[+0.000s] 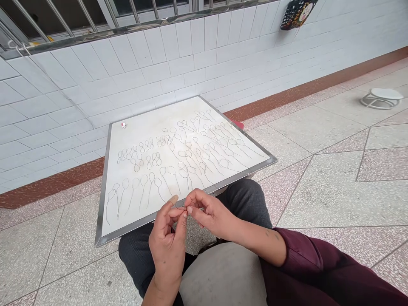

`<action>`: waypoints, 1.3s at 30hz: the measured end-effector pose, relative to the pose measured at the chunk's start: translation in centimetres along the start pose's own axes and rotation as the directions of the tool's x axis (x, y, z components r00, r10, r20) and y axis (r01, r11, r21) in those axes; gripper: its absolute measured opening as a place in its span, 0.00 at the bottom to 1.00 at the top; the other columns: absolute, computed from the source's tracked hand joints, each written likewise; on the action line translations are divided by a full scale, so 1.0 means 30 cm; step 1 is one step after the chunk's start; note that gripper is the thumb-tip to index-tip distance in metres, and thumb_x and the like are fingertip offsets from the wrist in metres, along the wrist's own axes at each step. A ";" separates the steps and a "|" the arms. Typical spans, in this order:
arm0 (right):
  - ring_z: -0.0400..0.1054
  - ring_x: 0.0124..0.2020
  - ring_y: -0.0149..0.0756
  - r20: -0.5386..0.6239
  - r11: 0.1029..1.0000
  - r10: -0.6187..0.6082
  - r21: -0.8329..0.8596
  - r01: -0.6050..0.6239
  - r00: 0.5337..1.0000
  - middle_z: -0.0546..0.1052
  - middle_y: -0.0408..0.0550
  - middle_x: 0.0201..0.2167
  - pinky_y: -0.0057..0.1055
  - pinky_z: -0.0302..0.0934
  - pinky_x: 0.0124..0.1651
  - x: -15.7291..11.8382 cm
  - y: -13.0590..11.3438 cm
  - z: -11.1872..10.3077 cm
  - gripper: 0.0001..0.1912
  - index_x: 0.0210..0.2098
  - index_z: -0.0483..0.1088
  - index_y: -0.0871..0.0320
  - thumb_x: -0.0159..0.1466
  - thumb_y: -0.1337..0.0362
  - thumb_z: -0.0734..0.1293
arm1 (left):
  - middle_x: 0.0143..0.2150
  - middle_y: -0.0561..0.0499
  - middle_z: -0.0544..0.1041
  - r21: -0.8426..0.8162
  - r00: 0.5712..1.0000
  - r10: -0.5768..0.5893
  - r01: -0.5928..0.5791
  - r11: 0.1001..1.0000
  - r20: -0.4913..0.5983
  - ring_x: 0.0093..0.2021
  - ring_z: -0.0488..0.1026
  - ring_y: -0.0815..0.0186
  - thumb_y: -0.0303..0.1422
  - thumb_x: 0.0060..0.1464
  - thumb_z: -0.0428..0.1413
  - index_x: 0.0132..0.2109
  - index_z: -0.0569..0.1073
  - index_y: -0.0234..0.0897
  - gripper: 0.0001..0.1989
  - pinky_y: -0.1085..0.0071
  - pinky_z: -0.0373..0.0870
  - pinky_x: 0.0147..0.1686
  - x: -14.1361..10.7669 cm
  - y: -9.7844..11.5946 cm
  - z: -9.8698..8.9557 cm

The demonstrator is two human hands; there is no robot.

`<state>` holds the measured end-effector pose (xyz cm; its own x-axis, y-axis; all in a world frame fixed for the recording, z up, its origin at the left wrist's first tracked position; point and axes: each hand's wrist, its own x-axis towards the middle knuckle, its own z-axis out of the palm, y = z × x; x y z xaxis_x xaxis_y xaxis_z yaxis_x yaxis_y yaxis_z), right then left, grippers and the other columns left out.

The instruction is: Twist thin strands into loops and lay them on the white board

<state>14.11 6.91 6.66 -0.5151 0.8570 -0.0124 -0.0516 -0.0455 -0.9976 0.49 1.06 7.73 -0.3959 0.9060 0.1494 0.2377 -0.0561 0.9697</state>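
My left hand (168, 231) and my right hand (208, 212) meet just past the table's near edge, above my lap. Between their pinched fingertips is a thin looped wire (180, 205), its small loop showing by the left fingers. Fingers cover the rest of it. Something light brown wraps one left fingertip. On the white table (143, 119) lie many thin wires with a loop at one end and a tail, such as the looped wire (126, 183) at the near left. Several figure-eight wires (156, 160) lie in rows at the middle left.
A small red and white item (124, 125) sits at the table's far left corner. The tiled wall (178, 63) stands behind, with a barred window above. A dark basket (298, 15) hangs on it. A low white stool (381, 97) is on the floor at right.
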 end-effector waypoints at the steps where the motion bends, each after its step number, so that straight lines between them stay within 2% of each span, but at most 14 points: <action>1: 0.61 0.29 0.30 0.009 1.000 0.005 0.025 -0.006 1.000 0.69 0.42 0.34 0.28 0.58 0.29 0.000 -0.001 -0.001 0.07 0.41 0.67 0.55 0.67 0.58 0.66 | 0.36 0.53 0.82 -0.017 1.000 -0.007 0.007 1.000 0.001 0.31 0.78 0.66 0.38 0.56 0.64 0.54 0.76 0.43 0.19 0.67 0.78 0.37 0.005 -0.001 -0.005; 4: 0.62 0.30 0.30 0.026 0.998 -0.009 0.064 0.008 1.000 0.70 0.43 0.36 0.28 0.59 0.29 0.001 0.000 -0.003 0.08 0.42 0.68 0.55 0.67 0.58 0.66 | 0.37 0.52 0.83 -0.089 0.998 -0.065 0.064 0.994 0.001 0.35 0.79 0.66 0.37 0.54 0.65 0.54 0.75 0.43 0.20 0.69 0.77 0.40 0.018 -0.008 -0.017; 6: 0.63 0.31 0.31 0.019 0.999 -0.046 0.026 0.045 0.999 0.71 0.43 0.34 0.28 0.60 0.31 0.002 0.003 -0.005 0.07 0.40 0.69 0.55 0.67 0.59 0.66 | 0.38 0.52 0.83 -0.160 0.995 -0.101 0.100 0.982 0.001 0.38 0.80 0.66 0.37 0.54 0.66 0.55 0.75 0.43 0.21 0.69 0.77 0.43 0.023 -0.017 -0.021; 9: 0.65 0.32 0.31 -0.008 0.981 -0.160 -0.116 0.158 0.987 0.73 0.43 0.32 0.29 0.60 0.35 0.004 0.014 -0.007 0.03 0.38 0.70 0.55 0.67 0.62 0.66 | 0.39 0.52 0.82 -0.252 0.992 -0.124 0.124 0.960 0.018 0.41 0.79 0.66 0.37 0.53 0.66 0.55 0.75 0.43 0.22 0.70 0.75 0.46 0.025 -0.033 -0.024; 13: 0.67 0.34 0.33 -0.013 0.889 -0.321 -0.350 0.296 0.947 0.73 0.45 0.34 0.31 0.61 0.37 0.006 0.036 -0.009 0.03 0.40 0.71 0.55 0.67 0.65 0.64 | 0.35 0.55 0.81 -0.281 0.989 -0.131 0.145 0.949 0.069 0.40 0.78 0.68 0.36 0.55 0.66 0.55 0.75 0.44 0.21 0.71 0.74 0.47 0.026 -0.047 -0.026; 15: 0.67 0.34 0.33 -0.018 0.848 -0.362 -0.421 0.321 0.932 0.73 0.45 0.34 0.31 0.61 0.37 0.005 0.044 -0.008 0.05 0.42 0.70 0.55 0.67 0.66 0.63 | 0.33 0.56 0.80 -0.271 0.989 -0.122 0.139 0.952 0.081 0.38 0.78 0.69 0.35 0.54 0.66 0.54 0.76 0.44 0.20 0.72 0.74 0.46 0.027 -0.046 -0.024; 17: 0.66 0.33 0.33 -0.032 0.847 -0.356 -0.432 0.308 0.934 0.73 0.45 0.33 0.31 0.61 0.35 0.004 0.047 -0.007 0.06 0.43 0.69 0.55 0.67 0.65 0.63 | 0.32 0.57 0.79 -0.265 0.990 -0.117 0.135 0.955 0.083 0.36 0.77 0.70 0.35 0.54 0.67 0.53 0.76 0.44 0.19 0.73 0.74 0.45 0.028 -0.044 -0.022; 22: 0.67 0.33 0.32 -0.028 0.957 -0.168 -0.245 0.156 0.985 0.74 0.44 0.35 0.29 0.62 0.33 0.003 0.034 -0.004 0.08 0.42 0.67 0.54 0.65 0.62 0.68 | 0.33 0.56 0.80 -0.284 0.991 -0.123 0.134 0.949 0.056 0.39 0.79 0.68 0.36 0.53 0.67 0.53 0.76 0.44 0.20 0.70 0.75 0.46 0.028 -0.039 -0.022; 27: 0.65 0.30 0.29 0.013 0.999 -0.047 -0.023 0.047 0.999 0.74 0.41 0.34 0.28 0.60 0.31 0.013 0.042 -0.006 0.07 0.40 0.69 0.54 0.64 0.60 0.70 | 0.33 0.54 0.82 -0.263 0.989 -0.138 0.147 0.954 0.051 0.37 0.79 0.65 0.37 0.52 0.67 0.53 0.76 0.42 0.21 0.66 0.76 0.45 0.031 -0.039 -0.028; 32: 0.67 0.32 0.29 0.124 0.976 0.043 0.208 -0.069 0.991 0.75 0.41 0.33 0.26 0.61 0.31 0.023 0.053 -0.020 0.12 0.39 0.69 0.55 0.63 0.56 0.73 | 0.37 0.53 0.83 -0.288 0.984 -0.148 0.172 0.942 0.103 0.40 0.80 0.65 0.36 0.53 0.67 0.54 0.75 0.42 0.22 0.65 0.74 0.49 0.034 -0.049 -0.037; 39: 0.66 0.30 0.26 0.202 0.924 0.096 0.346 -0.163 0.975 0.76 0.41 0.32 0.23 0.57 0.29 0.030 0.057 -0.032 0.15 0.39 0.71 0.57 0.60 0.57 0.76 | 0.37 0.53 0.83 -0.332 0.970 -0.205 0.238 0.913 0.131 0.39 0.79 0.65 0.36 0.51 0.68 0.53 0.76 0.42 0.21 0.65 0.74 0.48 0.033 -0.059 -0.044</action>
<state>14.37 8.10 4.86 -0.6799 0.7271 -0.0946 -0.2600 -0.3597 -0.8961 -1.49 1.50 6.40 -0.3164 0.9453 -0.0793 -0.1720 0.0250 0.9848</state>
